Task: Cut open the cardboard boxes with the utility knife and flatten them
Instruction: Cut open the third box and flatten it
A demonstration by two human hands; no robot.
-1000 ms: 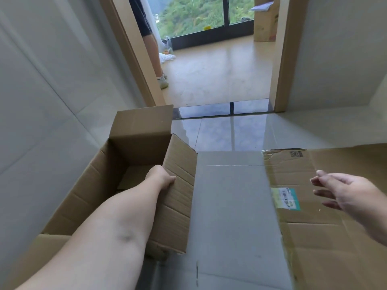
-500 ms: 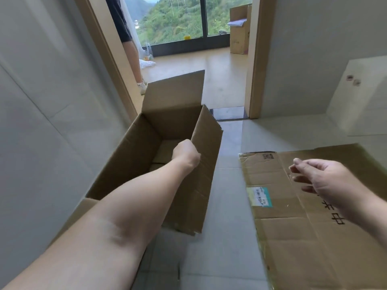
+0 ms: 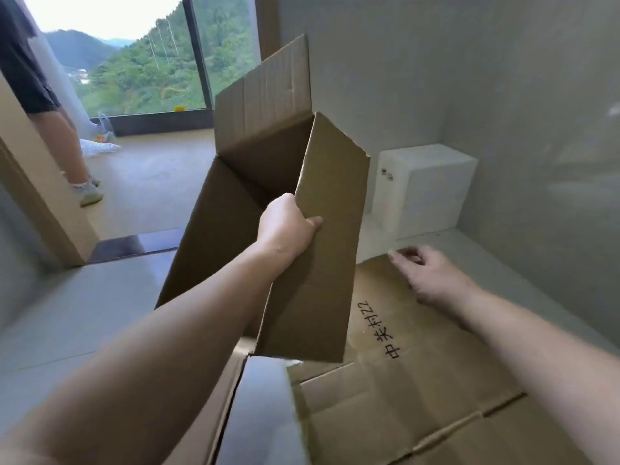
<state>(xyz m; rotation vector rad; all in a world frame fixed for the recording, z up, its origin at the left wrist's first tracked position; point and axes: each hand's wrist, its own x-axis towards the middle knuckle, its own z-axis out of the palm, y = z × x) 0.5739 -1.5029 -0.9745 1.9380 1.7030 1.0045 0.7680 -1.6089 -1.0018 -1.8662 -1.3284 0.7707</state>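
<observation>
My left hand (image 3: pixel 288 226) grips the right side flap of an open brown cardboard box (image 3: pixel 322 263) and holds the box up off the floor, its open top facing me and one flap standing up at the back. Under and to the right of it a flattened cardboard box (image 3: pixel 419 380) with black handwritten characters lies on the grey tile floor. My right hand (image 3: pixel 429 273) hovers over the far part of that flat cardboard, fingers loosely bent, holding nothing. No utility knife is in view.
A white block-shaped fixture (image 3: pixel 426 189) stands in the far right corner against the wall. A doorway (image 3: pixel 43 209) at the left leads to a tan-floored room, where a person's legs (image 3: pixel 77 162) stand beside a white bag. Another cardboard edge (image 3: pixel 228 397) lies at bottom centre.
My left hand has lifted the open box off the floor and swung it right, over the flattened cardboard. My right hand has moved farther out over the flat cardboard. The view has turned right.
</observation>
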